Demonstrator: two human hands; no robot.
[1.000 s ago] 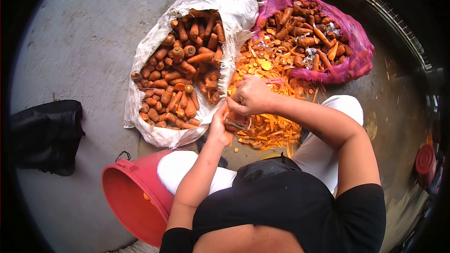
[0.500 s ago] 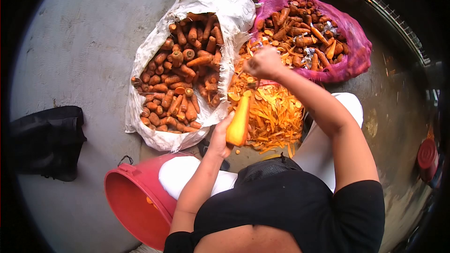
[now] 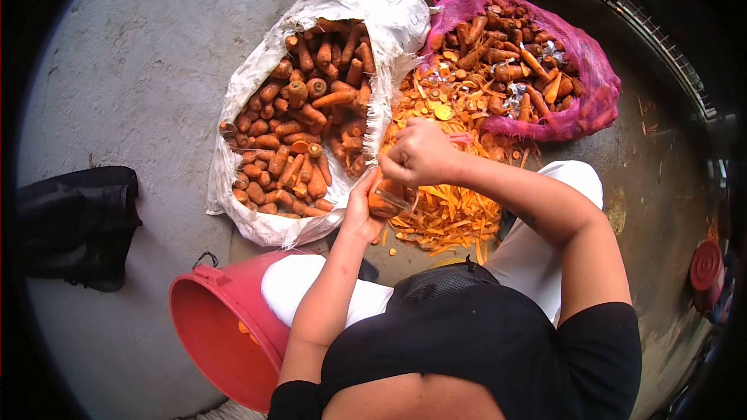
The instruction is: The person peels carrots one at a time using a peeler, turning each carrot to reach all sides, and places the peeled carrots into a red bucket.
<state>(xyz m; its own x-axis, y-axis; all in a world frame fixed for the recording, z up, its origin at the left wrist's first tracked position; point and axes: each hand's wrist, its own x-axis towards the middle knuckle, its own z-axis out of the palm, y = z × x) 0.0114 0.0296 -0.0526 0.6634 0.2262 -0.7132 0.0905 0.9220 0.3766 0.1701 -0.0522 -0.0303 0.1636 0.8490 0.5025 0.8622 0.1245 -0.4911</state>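
Observation:
My left hand [image 3: 362, 211] is wrapped around a thick carrot [image 3: 382, 201], held low over the shavings. The carrot's visible side is darker orange, and its upper end is hidden behind my other hand. My right hand [image 3: 420, 154] is closed in a fist right above the carrot. From it a peeler [image 3: 400, 201] reaches down to the carrot, blurred and mostly hidden by the fingers. Beneath both hands lies a heap of orange peel shavings [image 3: 451, 214] with cut carrot ends among them.
A white sack [image 3: 389, 8] full of unpeeled carrots lies open at the left. Behind the shavings is a pink mesh bag [image 3: 595, 89] with more carrots. A red bucket [image 3: 222, 284] lies tilted beside my left leg. Black cloth [image 3: 82, 222] is on the floor, far left.
My right hand has come down and toward me, from above the shavings to the carrot. The carrot's bright peeled side no longer shows; a darker side does.

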